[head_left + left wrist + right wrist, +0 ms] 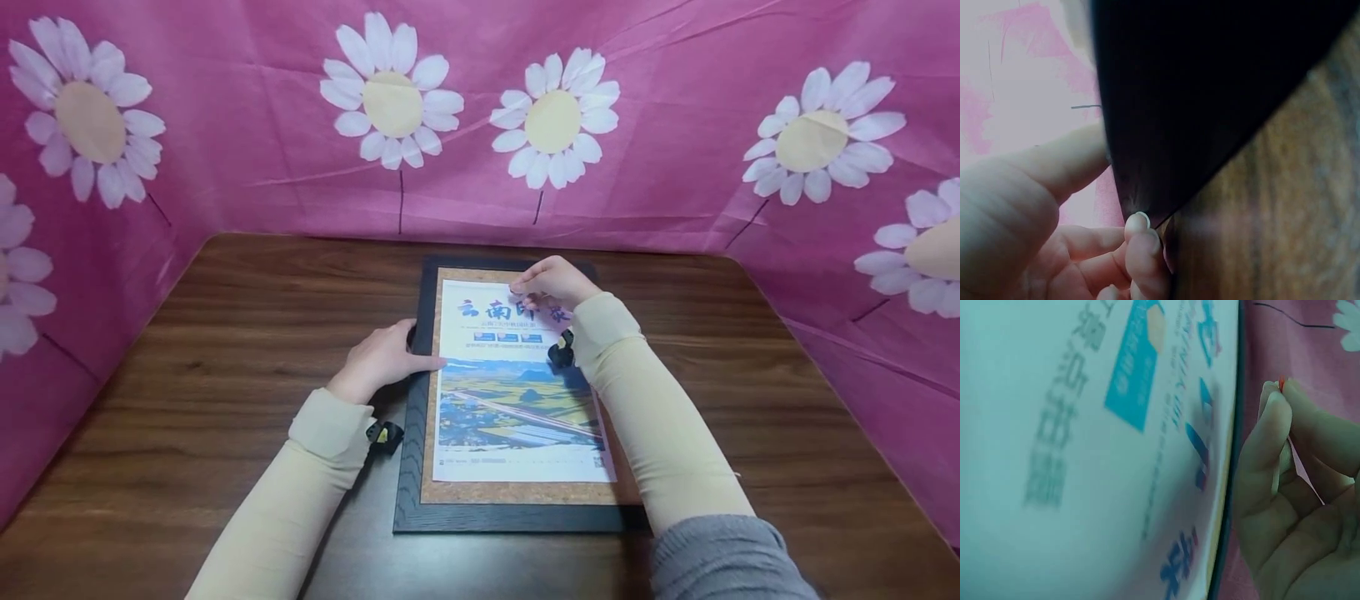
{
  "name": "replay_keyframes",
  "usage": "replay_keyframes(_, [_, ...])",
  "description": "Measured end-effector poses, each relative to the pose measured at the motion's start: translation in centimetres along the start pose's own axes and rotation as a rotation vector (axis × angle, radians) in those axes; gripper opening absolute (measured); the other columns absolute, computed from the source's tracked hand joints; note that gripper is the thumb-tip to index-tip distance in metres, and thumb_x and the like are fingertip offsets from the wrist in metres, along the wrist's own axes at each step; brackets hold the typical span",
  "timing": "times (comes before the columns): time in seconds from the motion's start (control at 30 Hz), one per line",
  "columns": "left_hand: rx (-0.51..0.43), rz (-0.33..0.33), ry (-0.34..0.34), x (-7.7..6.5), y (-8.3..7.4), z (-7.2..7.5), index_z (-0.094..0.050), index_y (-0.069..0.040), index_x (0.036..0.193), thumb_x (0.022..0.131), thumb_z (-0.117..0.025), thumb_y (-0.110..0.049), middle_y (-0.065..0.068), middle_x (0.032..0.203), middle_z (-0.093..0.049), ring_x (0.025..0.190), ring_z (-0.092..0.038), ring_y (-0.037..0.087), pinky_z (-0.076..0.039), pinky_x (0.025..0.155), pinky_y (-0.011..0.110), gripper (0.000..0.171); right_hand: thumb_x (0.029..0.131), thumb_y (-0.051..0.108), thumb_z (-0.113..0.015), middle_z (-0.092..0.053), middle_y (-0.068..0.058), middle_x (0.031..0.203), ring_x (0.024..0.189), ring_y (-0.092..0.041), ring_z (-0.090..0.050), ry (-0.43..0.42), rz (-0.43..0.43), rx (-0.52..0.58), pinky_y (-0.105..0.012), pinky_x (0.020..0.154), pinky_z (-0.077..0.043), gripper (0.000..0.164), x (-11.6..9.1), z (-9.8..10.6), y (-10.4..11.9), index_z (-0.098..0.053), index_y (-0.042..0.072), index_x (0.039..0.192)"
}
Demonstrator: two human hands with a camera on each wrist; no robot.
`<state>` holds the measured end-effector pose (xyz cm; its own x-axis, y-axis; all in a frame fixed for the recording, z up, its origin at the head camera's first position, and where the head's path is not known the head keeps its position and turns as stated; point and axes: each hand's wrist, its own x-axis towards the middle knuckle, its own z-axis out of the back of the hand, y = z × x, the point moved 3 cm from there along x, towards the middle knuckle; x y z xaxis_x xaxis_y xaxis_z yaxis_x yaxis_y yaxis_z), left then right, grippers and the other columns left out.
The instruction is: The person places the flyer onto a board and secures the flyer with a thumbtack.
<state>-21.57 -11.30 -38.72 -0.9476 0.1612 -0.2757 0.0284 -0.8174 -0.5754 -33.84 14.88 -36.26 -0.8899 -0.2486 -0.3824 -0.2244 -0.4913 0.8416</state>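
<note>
A black-framed corkboard lies on the table, and a printed poster with Chinese lettering and a landscape picture covers most of its cork. At the board's left side, my left hand grips the frame, with the thumb over the top and reaching the poster's edge. In the left wrist view, its other fingers curl at the dark frame's lower side. Over the poster's top part, my right hand pinches a small red thing between thumb and fingertips; mostly hidden, only a speck of it shows.
The brown wood-grain table extends around the board on both sides. A pink cloth printed with large white daisies stands along the back and sides. A black wrist device sits on my left wrist, and another on my right.
</note>
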Motion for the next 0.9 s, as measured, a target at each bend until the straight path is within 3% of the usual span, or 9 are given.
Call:
replay_keyframes(0.33, [0.018, 0.005, -0.007, 0.0, -0.1, 0.0, -0.033, -0.007, 0.154, 0.085, -0.07, -0.055, 0.019, 0.149, -0.048, 0.129, -0.053, 0.037, -0.046, 0.099, 0.057, 0.093, 0.087, 0.008, -0.075, -0.071, -0.003, 0.072, 0.054, -0.008, -0.057, -0.052, -0.116, 0.024, -0.02, 0.057, -0.051, 0.014, 1.1, -0.7, -0.3, -0.074, -0.002, 0.097])
replay_keyframes(0.9, [-0.005, 0.027, -0.008, 0.2, 0.0, 0.1, -0.034, -0.007, 0.153, 0.084, -0.071, -0.055, 0.019, 0.147, -0.05, 0.128, -0.053, 0.035, -0.045, 0.101, 0.055, 0.092, 0.086, 0.008, -0.076, -0.066, -0.002, 0.066, 0.052, -0.01, -0.056, -0.081, -0.197, 0.073, -0.022, 0.054, -0.049, 0.008, 2.5, -0.5, -1.0, -0.071, 0.003, 0.09])
